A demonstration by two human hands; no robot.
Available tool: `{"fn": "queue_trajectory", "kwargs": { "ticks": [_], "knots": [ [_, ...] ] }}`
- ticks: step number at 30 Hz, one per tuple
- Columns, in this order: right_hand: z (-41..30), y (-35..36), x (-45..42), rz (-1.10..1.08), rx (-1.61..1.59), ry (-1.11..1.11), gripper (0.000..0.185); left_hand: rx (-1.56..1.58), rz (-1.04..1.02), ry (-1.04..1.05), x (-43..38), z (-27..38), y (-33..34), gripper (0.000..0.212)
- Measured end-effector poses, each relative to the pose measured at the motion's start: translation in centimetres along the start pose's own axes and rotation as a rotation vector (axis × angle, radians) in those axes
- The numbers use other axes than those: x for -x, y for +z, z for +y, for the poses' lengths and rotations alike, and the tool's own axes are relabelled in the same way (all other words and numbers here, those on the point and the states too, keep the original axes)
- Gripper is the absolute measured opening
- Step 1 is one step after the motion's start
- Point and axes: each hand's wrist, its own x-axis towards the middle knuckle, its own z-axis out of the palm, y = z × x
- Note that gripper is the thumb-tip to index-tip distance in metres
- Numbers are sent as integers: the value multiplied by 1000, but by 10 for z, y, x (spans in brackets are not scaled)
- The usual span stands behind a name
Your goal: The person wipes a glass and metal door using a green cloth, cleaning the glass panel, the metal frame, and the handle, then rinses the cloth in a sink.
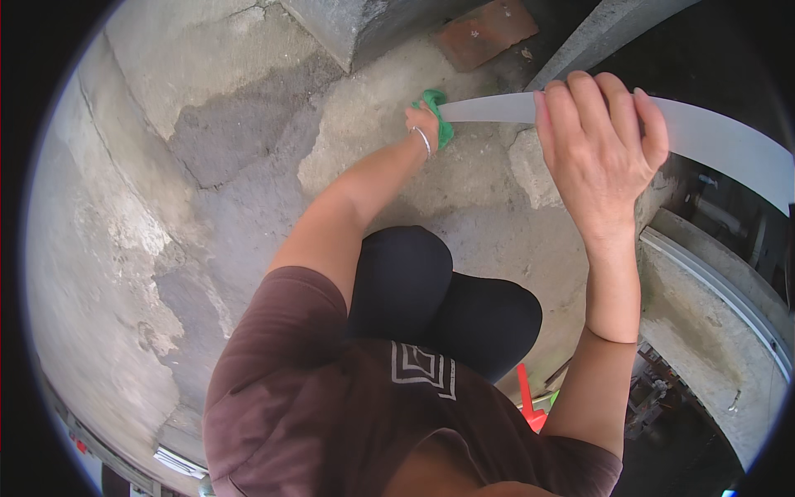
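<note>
A long, flat, pale grey slat with a smooth surface runs from the upper middle to the right edge of the view. My right hand grips it from above, fingers curled over its far edge. At the slat's left end my left hand, with a light bracelet at the wrist, holds a green cloth against it. The palm side of my left hand is hidden. My dark-clad knees are bent below, between my arms.
Around me lies a patched, cracked concrete floor. A reddish brick slab rests near a concrete block at the top. On the right stands a concrete ledge with a metal rail. A red object shows by my right elbow.
</note>
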Motion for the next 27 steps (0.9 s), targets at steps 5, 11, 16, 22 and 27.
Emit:
{"fn": "queue_trajectory", "kwargs": {
  "ticks": [5,11,16,22,27],
  "knots": [
    [-27,29,57,-197,-713,-110,16,105,-22,-272,55,26,3,44],
    [-54,31,78,-41,-808,92,18,70,-232,253,106,10,-12,35],
    [-73,33,83,90,-870,274,14,-96,-41,218,61,-2,-7,36],
    [-106,74,117,-37,-1139,671,8,273,-227,-180,8,-11,-5,38],
    [-113,100,168,-760,-1575,1268,28,219,-590,-403,5,-35,-25,31]
  ]
}}
